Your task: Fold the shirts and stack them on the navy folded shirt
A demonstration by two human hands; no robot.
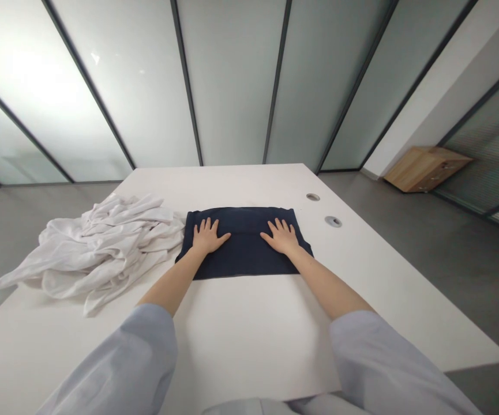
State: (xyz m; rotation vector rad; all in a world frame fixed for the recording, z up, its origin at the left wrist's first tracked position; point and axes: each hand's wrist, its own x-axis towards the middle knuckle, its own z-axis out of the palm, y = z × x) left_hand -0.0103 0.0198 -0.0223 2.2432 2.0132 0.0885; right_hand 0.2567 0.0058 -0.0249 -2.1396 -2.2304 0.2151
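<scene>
With fingers spread, the left hand (206, 237) and right hand (283, 237) could crease the navy cloth (246, 253) by pressing unevenly.

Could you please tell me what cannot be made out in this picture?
In the head view:
Dark cloth: the patches beneath the left hand and right hand, covered by them; its underside, hidden by its top.
White cloth heap: how many pieces it holds, hidden by its own folds.
Table: its near left corner, cut off by the picture's edge.
Frosted panels: whatever lies behind, veiled by their cloudy surface.
</scene>
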